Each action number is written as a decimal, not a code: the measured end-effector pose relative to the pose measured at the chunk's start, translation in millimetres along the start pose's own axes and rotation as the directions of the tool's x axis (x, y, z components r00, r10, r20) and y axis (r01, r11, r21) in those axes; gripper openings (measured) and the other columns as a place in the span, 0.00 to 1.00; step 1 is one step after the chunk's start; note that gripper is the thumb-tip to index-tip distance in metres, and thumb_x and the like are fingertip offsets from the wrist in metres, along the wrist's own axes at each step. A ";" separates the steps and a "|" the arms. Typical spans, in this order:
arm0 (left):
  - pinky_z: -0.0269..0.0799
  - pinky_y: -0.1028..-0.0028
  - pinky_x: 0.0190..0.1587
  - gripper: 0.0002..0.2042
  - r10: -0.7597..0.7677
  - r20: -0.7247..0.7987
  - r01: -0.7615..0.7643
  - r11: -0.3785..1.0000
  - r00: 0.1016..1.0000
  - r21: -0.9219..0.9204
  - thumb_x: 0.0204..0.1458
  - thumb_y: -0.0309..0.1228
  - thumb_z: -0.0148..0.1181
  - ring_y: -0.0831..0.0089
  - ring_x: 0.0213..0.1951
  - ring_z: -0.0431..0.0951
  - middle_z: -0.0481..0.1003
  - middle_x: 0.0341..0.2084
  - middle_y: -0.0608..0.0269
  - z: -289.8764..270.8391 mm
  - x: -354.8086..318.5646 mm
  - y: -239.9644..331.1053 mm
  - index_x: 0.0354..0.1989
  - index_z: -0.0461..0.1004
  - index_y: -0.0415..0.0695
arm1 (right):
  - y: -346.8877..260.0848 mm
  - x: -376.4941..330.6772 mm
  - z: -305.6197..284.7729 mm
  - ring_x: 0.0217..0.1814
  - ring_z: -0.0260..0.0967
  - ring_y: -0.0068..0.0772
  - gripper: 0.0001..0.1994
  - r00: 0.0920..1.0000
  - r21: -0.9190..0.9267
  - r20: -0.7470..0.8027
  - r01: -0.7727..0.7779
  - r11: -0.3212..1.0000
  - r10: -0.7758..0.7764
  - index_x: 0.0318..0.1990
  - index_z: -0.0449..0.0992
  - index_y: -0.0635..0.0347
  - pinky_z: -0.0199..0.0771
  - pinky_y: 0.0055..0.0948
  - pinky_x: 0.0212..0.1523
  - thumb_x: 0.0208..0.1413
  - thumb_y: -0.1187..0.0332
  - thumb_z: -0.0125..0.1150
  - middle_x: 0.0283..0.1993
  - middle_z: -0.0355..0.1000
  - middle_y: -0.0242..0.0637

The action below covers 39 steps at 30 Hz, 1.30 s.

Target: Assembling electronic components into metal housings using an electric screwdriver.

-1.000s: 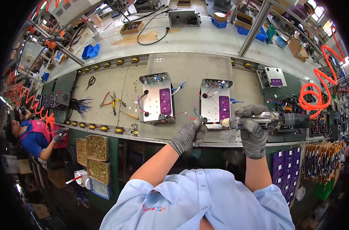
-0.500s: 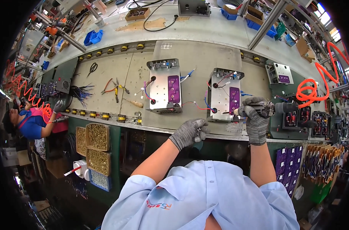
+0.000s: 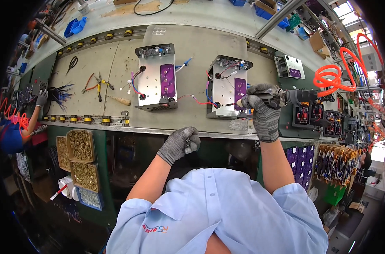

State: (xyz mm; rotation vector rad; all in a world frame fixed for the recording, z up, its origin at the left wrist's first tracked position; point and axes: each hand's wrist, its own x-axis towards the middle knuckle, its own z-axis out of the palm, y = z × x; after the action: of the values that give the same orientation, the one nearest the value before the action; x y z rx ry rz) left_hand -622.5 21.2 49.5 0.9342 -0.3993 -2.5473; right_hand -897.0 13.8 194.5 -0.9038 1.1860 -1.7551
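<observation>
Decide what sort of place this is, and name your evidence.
Probably an electronics assembly workshop: two metal units with purple panels stand on the bench, small brass-coloured parts lie in bulk nearby, and the gloved right hand holds a driver-like tool.

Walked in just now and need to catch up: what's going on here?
A person's gloved right hand holds a power tool aimed across the near end of the right metal unit; whether it touches is unclear. The gloved left hand, half closed, is by the front edge of the workbench, small shiny pieces at its fingers. The left metal unit stands apart from both hands, and pliers lie farther left.
</observation>
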 end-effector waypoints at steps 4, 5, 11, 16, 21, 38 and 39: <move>0.57 0.80 0.14 0.18 0.031 -0.058 -0.028 0.999 0.998 0.044 0.63 0.45 0.55 0.77 0.14 0.67 0.73 0.19 0.63 -0.7 -8.6 2.4 0.42 0.72 0.39 | -2.5 3.6 10.0 0.32 0.76 0.29 0.12 1.000 -0.047 0.000 0.020 0.999 -0.020 0.41 0.73 0.65 0.82 0.30 0.33 0.49 0.85 0.61 0.36 0.76 0.40; 0.56 0.80 0.13 0.18 0.054 -0.058 -0.050 0.997 0.997 0.062 0.63 0.45 0.54 0.77 0.14 0.65 0.72 0.18 0.64 -1.9 -9.6 0.5 0.42 0.72 0.39 | -3.6 3.4 11.5 0.31 0.76 0.28 0.12 1.000 -0.108 0.000 -0.015 0.994 0.015 0.41 0.74 0.65 0.81 0.29 0.33 0.48 0.85 0.61 0.35 0.76 0.39; 0.56 0.79 0.15 0.18 0.055 -0.022 -0.052 0.993 0.998 0.103 0.62 0.44 0.55 0.77 0.15 0.65 0.70 0.18 0.64 -3.6 -6.5 1.6 0.43 0.72 0.38 | -2.5 1.2 22.0 0.33 0.74 0.22 0.11 0.996 -0.284 0.026 -0.075 0.956 0.086 0.40 0.75 0.62 0.76 0.22 0.36 0.48 0.84 0.61 0.35 0.76 0.33; 0.57 0.79 0.17 0.17 0.012 -0.040 -0.008 0.996 0.999 0.085 0.61 0.43 0.56 0.77 0.17 0.65 0.69 0.18 0.64 2.6 -1.3 6.7 0.44 0.72 0.39 | 9.9 1.0 17.3 0.34 0.73 0.20 0.10 0.990 -0.329 0.085 -0.082 0.941 0.116 0.40 0.75 0.61 0.76 0.23 0.37 0.50 0.82 0.62 0.36 0.76 0.32; 0.60 0.80 0.21 0.18 0.112 0.132 -0.134 0.976 0.985 0.170 0.60 0.44 0.54 0.78 0.19 0.65 0.68 0.19 0.65 18.1 9.0 23.3 0.44 0.72 0.40 | 25.6 0.2 11.8 0.41 0.72 0.20 0.12 0.980 -0.327 0.198 0.078 0.942 -0.012 0.42 0.72 0.60 0.75 0.23 0.45 0.50 0.83 0.62 0.40 0.76 0.32; 0.73 0.56 0.48 0.16 0.332 0.251 -0.104 -0.402 0.909 0.909 0.52 0.38 0.61 0.49 0.44 0.79 0.78 0.37 0.43 118.1 195.8 125.0 0.45 0.76 0.43 | -100.7 -39.7 -49.3 0.35 0.73 0.27 0.11 0.829 -0.689 0.107 0.460 0.561 -0.549 0.31 0.76 0.59 0.78 0.29 0.37 0.39 0.82 0.70 0.35 0.75 0.35; 0.73 0.56 0.46 0.14 0.329 0.300 -0.121 -0.468 0.896 0.876 0.55 0.37 0.58 0.49 0.42 0.79 0.78 0.37 0.43 133.2 188.7 120.9 0.45 0.76 0.43 | -101.5 -63.7 -73.9 0.37 0.72 0.24 0.13 0.914 -0.591 -0.089 0.273 0.759 -0.397 0.36 0.75 0.62 0.78 0.28 0.39 0.42 0.82 0.70 0.37 0.75 0.34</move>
State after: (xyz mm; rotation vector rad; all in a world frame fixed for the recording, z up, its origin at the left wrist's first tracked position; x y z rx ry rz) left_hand -810.7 -154.5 91.0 1.1095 -2.7303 -0.8722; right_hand -959.3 121.1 260.9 -1.3799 1.8437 -1.8336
